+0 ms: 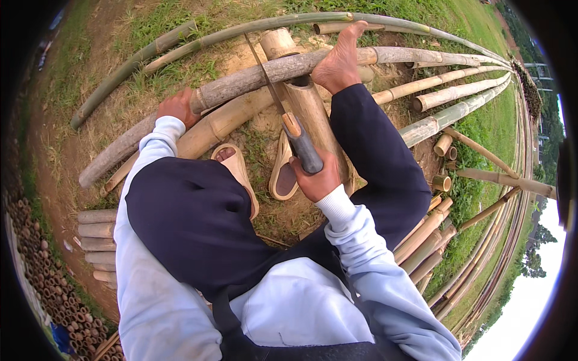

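A greyish-brown bamboo pole (247, 82) lies crosswise in front of me, over thick bamboo pieces. My left hand (176, 108) is wrapped round this pole, left of a handsaw. In my right hand (316, 175) is the handsaw's dark grey handle, with a wooden part at its front. The narrow blade of the handsaw (271, 87) crosses the pole and points away from me. How deep the blade sits in the bamboo cannot be made out. My bare right foot (340, 60) presses on the pole, right of the blade.
A thick bamboo log (310, 111) lies under the pole. My left foot wears a tan sandal (241, 177); an unworn sandal (283, 171) lies beside it. Long bamboo poles (451, 90) stretch right. Cut lengths (99, 231) are stacked at left, near many short rings (66, 301).
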`<control>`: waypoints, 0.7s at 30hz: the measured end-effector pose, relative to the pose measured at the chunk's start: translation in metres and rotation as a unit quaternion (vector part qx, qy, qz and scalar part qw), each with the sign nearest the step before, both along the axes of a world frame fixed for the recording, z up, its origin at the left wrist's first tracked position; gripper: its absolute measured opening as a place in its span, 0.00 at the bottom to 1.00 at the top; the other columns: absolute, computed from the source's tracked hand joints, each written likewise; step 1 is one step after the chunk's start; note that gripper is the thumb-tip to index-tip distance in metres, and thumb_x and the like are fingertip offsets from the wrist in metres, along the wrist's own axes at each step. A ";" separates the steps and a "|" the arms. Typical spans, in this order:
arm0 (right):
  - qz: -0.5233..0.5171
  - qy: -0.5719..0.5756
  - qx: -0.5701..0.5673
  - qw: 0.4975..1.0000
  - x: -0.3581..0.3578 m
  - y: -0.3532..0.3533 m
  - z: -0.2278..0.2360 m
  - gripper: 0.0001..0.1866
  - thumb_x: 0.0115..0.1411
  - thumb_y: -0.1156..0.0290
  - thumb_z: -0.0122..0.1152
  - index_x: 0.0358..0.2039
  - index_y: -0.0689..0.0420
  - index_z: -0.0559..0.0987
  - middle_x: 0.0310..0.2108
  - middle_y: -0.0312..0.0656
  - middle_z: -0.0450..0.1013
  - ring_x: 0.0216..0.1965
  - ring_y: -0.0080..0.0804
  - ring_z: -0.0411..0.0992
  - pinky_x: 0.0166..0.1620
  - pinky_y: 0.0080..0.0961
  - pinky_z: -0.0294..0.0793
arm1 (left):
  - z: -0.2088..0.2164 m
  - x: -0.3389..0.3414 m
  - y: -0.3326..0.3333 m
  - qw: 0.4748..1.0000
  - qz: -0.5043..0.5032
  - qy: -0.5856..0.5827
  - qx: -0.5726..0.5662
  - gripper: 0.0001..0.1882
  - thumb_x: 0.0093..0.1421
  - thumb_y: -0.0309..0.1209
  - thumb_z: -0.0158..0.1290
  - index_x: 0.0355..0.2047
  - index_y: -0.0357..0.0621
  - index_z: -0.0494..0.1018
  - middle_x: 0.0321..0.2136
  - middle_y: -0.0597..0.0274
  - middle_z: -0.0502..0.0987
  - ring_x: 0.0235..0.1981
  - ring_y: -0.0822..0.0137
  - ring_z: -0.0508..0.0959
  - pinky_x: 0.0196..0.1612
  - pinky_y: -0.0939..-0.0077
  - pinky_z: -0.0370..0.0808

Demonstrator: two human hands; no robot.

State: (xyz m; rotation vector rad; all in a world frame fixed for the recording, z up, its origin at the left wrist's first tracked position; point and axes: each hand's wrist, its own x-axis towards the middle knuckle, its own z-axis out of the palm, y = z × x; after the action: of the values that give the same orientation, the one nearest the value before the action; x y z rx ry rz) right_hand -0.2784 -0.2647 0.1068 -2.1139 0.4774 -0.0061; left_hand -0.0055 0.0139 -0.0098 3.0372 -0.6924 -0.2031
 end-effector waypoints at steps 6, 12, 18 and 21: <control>-0.017 0.014 0.084 0.996 -0.112 0.012 0.049 0.18 0.57 0.80 0.64 0.50 0.63 0.80 0.31 0.50 0.79 0.33 0.33 0.82 0.41 0.24 0.76 | 0.002 -0.006 0.008 1.000 -0.004 -0.013 -0.016 0.30 0.47 0.44 0.69 0.46 0.45 0.70 0.44 0.47 0.81 0.46 0.42 0.81 0.50 0.50 0.78; 0.002 -0.009 0.034 0.999 -0.013 -0.001 0.005 0.13 0.58 0.71 0.71 0.38 0.66 0.80 0.25 0.47 0.76 0.26 0.29 0.71 0.35 0.29 0.73 | 0.006 -0.006 0.008 1.000 0.003 -0.004 -0.010 0.29 0.48 0.43 0.68 0.45 0.45 0.70 0.43 0.47 0.81 0.45 0.42 0.81 0.49 0.50 0.78; -0.008 0.005 0.056 0.998 -0.045 0.005 0.023 0.09 0.57 0.76 0.64 0.39 0.63 0.80 0.25 0.54 0.76 0.26 0.44 0.77 0.35 0.33 0.75 | -0.009 -0.004 0.011 0.998 -0.010 -0.026 -0.055 0.29 0.47 0.43 0.69 0.44 0.45 0.70 0.42 0.47 0.81 0.44 0.42 0.81 0.49 0.51 0.78; -0.015 0.022 0.077 0.997 -0.123 0.010 0.066 0.17 0.57 0.80 0.65 0.48 0.62 0.80 0.28 0.51 0.78 0.29 0.37 0.81 0.38 0.28 0.76 | -0.004 -0.005 0.016 0.998 -0.014 -0.029 -0.057 0.30 0.46 0.42 0.70 0.44 0.45 0.70 0.41 0.48 0.81 0.44 0.42 0.81 0.48 0.51 0.78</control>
State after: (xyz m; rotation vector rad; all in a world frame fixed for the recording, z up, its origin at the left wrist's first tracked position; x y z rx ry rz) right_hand -0.4017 -0.2549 0.1724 -1.9583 0.5196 0.0572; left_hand -0.0106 0.0296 -0.0137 2.9374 -0.7241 -0.0741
